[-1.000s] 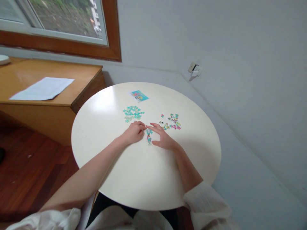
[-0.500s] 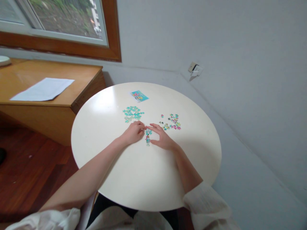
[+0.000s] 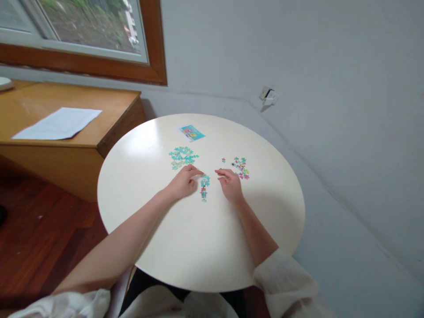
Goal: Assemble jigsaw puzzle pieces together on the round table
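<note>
A narrow upright strip of joined jigsaw pieces (image 3: pixel 203 191) lies on the round white table in front of me. My left hand (image 3: pixel 184 182) is at its upper left, the index finger stretched out with its tip at the strip's top end, the other fingers curled under. Whether that fingertip presses on a piece is too small to tell. To the right of the strip, apart from it, my right hand (image 3: pixel 231 184) hovers with fingers stretched and thumb apart, no piece visible between them. It partly hides some loose pieces of the right-hand pile (image 3: pixel 241 166).
A pile of mostly teal jigsaw pieces (image 3: pixel 183 157) lies beyond my left hand. Behind it is a colourful picture card (image 3: pixel 192 132). A single pink piece (image 3: pixel 223 160) sits apart. Left of the round table (image 3: pixel 195 247), a wooden desk (image 3: pixel 122 106) holds white paper (image 3: pixel 61 123).
My right hand has drawn away from the strip to the right, its fingers closer together. My left index finger has straightened out over the strip's top end.
</note>
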Tool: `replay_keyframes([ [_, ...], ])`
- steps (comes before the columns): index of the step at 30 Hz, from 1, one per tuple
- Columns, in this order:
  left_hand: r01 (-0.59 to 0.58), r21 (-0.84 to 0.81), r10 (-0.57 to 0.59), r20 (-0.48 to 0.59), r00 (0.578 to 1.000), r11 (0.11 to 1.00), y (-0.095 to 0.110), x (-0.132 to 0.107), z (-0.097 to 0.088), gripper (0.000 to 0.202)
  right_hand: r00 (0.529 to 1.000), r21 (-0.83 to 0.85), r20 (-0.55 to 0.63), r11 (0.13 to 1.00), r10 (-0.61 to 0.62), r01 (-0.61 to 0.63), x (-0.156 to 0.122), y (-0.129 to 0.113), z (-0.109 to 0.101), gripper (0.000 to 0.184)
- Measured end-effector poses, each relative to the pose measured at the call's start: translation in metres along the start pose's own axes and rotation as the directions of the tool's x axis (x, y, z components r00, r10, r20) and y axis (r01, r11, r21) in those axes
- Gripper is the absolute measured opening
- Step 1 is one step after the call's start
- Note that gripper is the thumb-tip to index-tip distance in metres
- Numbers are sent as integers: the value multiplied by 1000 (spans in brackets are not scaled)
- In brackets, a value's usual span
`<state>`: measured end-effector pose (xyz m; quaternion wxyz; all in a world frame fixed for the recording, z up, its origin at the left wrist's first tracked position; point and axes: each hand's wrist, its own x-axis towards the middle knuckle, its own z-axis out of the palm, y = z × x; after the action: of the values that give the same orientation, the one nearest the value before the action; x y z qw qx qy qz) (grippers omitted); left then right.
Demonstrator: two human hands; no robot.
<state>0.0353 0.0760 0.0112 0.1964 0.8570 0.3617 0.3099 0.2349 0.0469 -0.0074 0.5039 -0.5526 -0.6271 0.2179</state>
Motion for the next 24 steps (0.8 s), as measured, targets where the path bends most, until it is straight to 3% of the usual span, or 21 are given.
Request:
replay_keyframes([
  [5,-13,11,13,23,1000,1000,0,0,0,58,989,-44,-150,999,-15,8,0,-2,-6,31],
  [11,-80,19,79,62,995,997,-2,0,1,57,979,-53,-205,999,-5,-6,0,-4,-8,26],
  [14,-76,14,75,78,994,997,-4,0,3,55,967,-21,-252,999,40,-46,0,-4,-8,22],
  [19,-61,5,60,84,995,998,-6,-1,6,53,929,3,-353,993,111,-118,1,-4,-9,32],
  [24,-39,-4,39,77,996,999,-3,-2,5,53,907,-22,-406,991,110,-130,1,-6,-13,21],
])
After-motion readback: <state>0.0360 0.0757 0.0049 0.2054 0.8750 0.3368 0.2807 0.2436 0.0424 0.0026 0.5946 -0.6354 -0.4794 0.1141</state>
